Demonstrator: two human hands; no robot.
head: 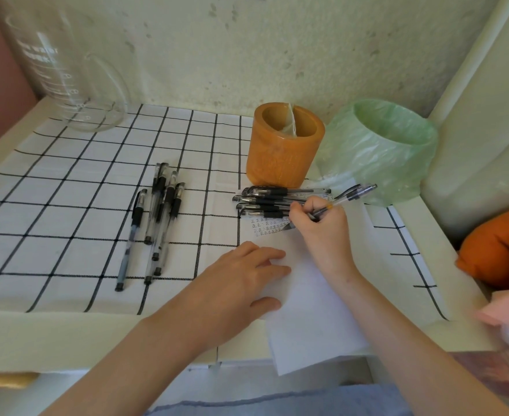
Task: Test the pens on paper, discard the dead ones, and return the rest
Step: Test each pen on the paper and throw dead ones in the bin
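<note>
A white sheet of paper (313, 298) lies on the checked cloth, with small written marks near its top. My right hand (322, 229) grips a clear black-grip pen (343, 199), its tip down on the marks. My left hand (241, 283) rests flat on the paper's left edge. Several capped pens (157, 217) lie in a loose group on the cloth to the left. Another pile of pens (268, 201) lies just above the paper, in front of an orange pen holder (283, 145).
A small bin lined with a green plastic bag (382, 148) stands right of the holder. A glass measuring jug (76, 82) sits at the back left. An orange cloth object (499, 247) and something pink (508, 313) lie at the right edge. The wall is close behind.
</note>
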